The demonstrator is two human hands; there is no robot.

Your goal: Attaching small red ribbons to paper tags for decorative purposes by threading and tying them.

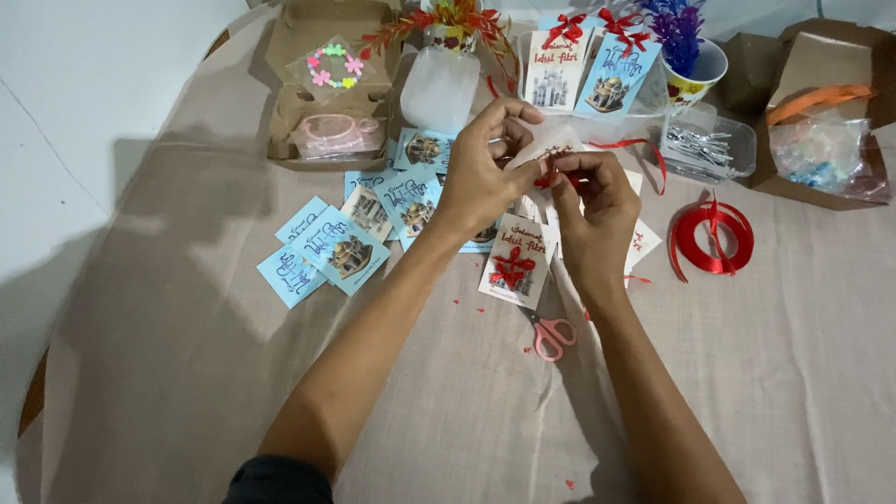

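Tying red ribbon (pixel 551 175) onto a white card (pixel 546 147), left hand (pixel 485 173) and right hand (pixel 588 201) both pinched on it. Bowed cards (pixel 583 70) stand at the counter's far edge. Blue cards (pixel 336 247) left of centre lie bare.

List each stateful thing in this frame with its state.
Left hand: pinching a white card.
Right hand: fingers on a red ribbon bit at the card.
Scissors: lying shut on the cloth.
Ribbon roll: partly unwound.
Brown box: open.
Clear tub: lidless.
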